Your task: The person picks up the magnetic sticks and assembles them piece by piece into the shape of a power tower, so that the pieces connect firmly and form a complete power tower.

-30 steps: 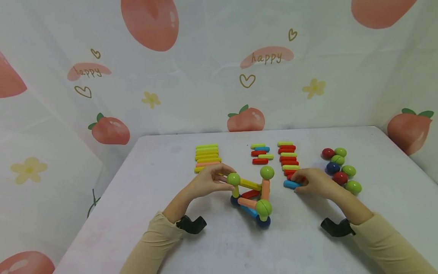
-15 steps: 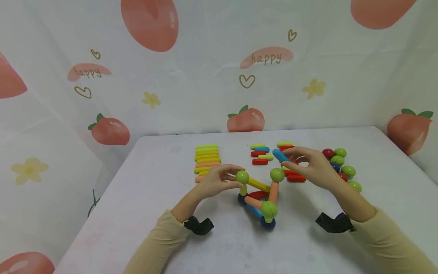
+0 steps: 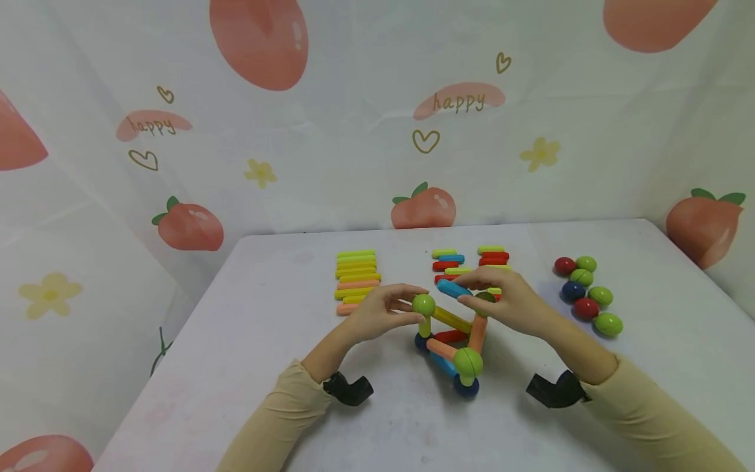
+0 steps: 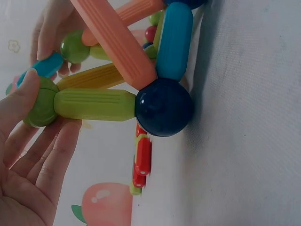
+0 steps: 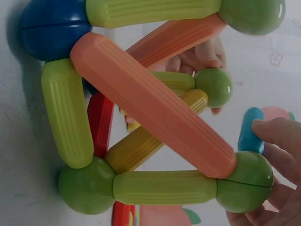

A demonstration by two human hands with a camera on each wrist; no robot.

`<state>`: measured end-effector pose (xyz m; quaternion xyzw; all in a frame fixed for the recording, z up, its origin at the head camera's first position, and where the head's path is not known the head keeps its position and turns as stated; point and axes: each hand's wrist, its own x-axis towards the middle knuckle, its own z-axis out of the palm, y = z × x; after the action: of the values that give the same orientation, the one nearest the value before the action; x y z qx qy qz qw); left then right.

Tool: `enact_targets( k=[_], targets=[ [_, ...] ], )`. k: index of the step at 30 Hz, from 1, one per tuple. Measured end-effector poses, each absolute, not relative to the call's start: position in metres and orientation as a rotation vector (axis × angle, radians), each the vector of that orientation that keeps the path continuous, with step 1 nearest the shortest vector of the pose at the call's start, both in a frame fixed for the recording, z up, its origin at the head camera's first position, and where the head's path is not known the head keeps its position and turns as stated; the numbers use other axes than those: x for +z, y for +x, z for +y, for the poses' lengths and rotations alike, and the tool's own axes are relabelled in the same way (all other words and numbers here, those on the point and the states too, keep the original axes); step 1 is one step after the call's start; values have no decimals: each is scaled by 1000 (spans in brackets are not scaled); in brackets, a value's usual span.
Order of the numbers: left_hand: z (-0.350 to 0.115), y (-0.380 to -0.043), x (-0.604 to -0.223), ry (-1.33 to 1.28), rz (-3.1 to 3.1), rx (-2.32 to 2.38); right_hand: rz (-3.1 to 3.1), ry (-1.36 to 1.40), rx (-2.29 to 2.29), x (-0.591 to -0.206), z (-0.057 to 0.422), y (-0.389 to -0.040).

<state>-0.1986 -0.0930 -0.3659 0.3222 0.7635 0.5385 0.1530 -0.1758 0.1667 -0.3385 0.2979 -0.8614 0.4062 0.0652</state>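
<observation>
A triangular frame of rods and balls stands mid-table, with dark blue balls low down and green ones on top. Thumb and fingers of my left hand grip its top left green ball, which caps a lime upright rod. In my right hand, a short blue rod is pinched above the frame's back edge. That hand partly covers the back right green ball in the head view. Salmon rods slant across the frame's sides, and a yellow rod runs along its back.
Behind my left hand lies a stack of yellow, lime and salmon rods. Two groups of short rods, including red ones, lie behind the frame, partly hidden by my right hand. Red, blue and green balls sit at the right.
My right hand has lifted the blue rod from the right-hand row and brought it left, over the frame. My left hand and the frame have shifted slightly right.
</observation>
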Motion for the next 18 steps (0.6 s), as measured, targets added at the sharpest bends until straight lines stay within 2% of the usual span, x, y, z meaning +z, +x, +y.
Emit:
enact_targets(
  k=[18],
  targets=[
    [-93,-197,-365,922,2225,1525,-2730,930,1239,-342,164,-174]
  ],
)
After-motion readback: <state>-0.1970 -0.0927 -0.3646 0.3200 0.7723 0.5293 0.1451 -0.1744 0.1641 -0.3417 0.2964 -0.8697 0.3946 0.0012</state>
